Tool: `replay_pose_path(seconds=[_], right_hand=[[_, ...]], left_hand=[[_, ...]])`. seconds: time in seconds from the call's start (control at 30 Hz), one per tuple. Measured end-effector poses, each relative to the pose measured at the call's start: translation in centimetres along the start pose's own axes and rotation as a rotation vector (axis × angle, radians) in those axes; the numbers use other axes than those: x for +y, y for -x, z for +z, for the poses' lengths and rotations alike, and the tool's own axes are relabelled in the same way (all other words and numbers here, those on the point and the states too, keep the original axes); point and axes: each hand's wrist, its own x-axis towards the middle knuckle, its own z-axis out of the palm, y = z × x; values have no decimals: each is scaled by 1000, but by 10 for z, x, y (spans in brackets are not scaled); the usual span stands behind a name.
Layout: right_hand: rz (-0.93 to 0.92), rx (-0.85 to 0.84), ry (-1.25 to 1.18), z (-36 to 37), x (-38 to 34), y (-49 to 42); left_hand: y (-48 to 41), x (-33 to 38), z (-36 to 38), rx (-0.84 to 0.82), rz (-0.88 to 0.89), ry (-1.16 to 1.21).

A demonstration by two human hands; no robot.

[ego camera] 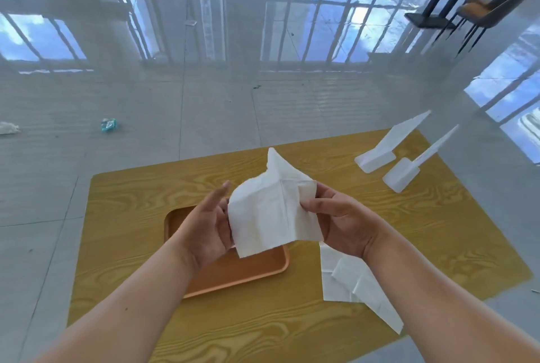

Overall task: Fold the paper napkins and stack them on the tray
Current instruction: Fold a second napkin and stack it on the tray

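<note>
Head view: right hand (342, 216) is pinching a napkin (271, 210), left hand (207, 225) lying open against it, above the apparently empty tray (233, 275); more napkins (347, 280) are waiting on the desk (380, 216).

Both forearms reach forward, raised above the surface. The left hand (208, 223) is spread, palm inward; the right hand (336, 216) has its fingers pinched closed.

two bare forearms are seen, with no sleeve, watch, ring or glove worn. the left hand (209, 226) and right hand (340, 221) are uncovered, with short, unpainted nails. a small dark mole is seen on the left forearm.
</note>
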Motion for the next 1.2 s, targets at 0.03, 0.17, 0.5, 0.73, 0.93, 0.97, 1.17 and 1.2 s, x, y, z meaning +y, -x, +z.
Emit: replay_pose_path(seconds=[0.03,0.17,0.5,0.73,0.93,0.97,1.17,1.2], right_hand=[[11,-2,2,-5,1,5],[33,16,13,-33,2,14],[-55,384,39,-89,-23,4],[-53,376,229,-90,-34,0],[-26,380,291,-85,-30,0],[-28,387,259,-83,-28,-1],[81,391,178,-75,-19,-8],[82,391,175,-74,-18,-8]], left_hand=[[-2,1,4,6,38,-46],[-12,2,26,27,117,-159],[-37,4,75,128,187,-465],[-48,12,68,317,375,-769],[-46,19,61,278,428,-853],[-45,20,61,276,430,-872],[-37,25,63,210,418,-841],[-35,27,64,199,415,-831]])
